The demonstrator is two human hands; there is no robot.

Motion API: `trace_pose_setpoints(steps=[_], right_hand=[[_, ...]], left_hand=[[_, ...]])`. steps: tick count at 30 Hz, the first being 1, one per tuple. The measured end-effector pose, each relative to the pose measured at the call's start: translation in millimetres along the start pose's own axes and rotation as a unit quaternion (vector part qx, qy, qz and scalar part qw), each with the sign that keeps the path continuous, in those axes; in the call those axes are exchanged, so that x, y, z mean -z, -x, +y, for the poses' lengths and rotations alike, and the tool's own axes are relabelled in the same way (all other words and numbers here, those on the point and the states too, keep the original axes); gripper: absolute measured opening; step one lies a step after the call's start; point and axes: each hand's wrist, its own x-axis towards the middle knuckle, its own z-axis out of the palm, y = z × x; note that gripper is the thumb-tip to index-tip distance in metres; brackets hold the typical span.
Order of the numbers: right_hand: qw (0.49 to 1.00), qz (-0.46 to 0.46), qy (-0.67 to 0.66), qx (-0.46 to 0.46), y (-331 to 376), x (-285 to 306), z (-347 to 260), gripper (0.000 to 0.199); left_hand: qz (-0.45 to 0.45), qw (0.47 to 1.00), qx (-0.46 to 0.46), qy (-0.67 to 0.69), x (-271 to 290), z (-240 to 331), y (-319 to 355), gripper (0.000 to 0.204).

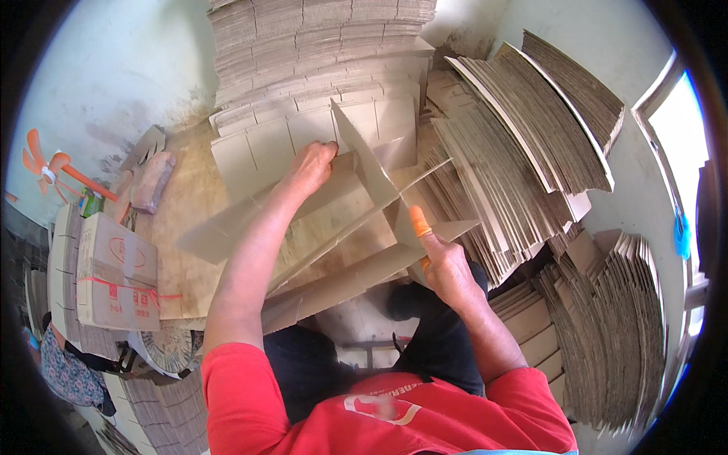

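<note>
Grey-brown cardboard strips cross each other in front of me, forming a partly slotted cardboard divider (334,283). With curled fingers, my left hand (309,168) grips the top edge of a far strip of it. Across the middle, one strip (364,152) stands up at a slant beyond that hand. At the near right, my right hand (447,267) pinches the divider close to where strips meet. An orange finger cover (418,221) is on one of its digits. The strips partly hide the fingertips of both hands.
Slit cardboard sheets (318,45) are stacked high at the back. More cardboard piles (523,121) lean at the right. On the wooden tabletop's (186,205) left side stand a taped carton (117,273) and an orange fan (51,167). Another person's patterned garment (72,371) shows at far left.
</note>
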Motion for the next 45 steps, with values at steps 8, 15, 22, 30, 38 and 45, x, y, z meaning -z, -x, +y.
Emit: trace_pose_setpoints(steps=[8, 15, 22, 30, 38, 45], right_hand=[[1.0, -0.007, 0.025, 0.017, -9, -15, 13, 0.081], [0.998, 0.0, 0.024, 0.058, -9, -16, 20, 0.08], [0.998, -0.043, -0.01, 0.05, -12, -13, 19, 0.077], [0.991, -0.078, 0.111, -0.017, -11, -6, 22, 0.086], [0.995, -0.075, 0.056, -0.027, -10, 0, 28, 0.081], [0.992, -0.106, 0.028, -0.068, -4, 11, 34, 0.078]], left_hand=[[-0.069, 0.997, 0.0, 0.042, 0, -2, 3, 0.016], [-0.054, 0.997, -0.009, -0.047, -7, -11, 10, 0.013], [-0.062, 0.997, -0.044, -0.025, -7, 0, 6, 0.012], [-0.258, 0.962, 0.029, 0.086, 21, 11, -22, 0.028], [-0.373, 0.877, 0.184, 0.239, 23, -90, -33, 0.033], [-0.496, 0.868, -0.01, 0.008, -74, -93, -45, 0.059]])
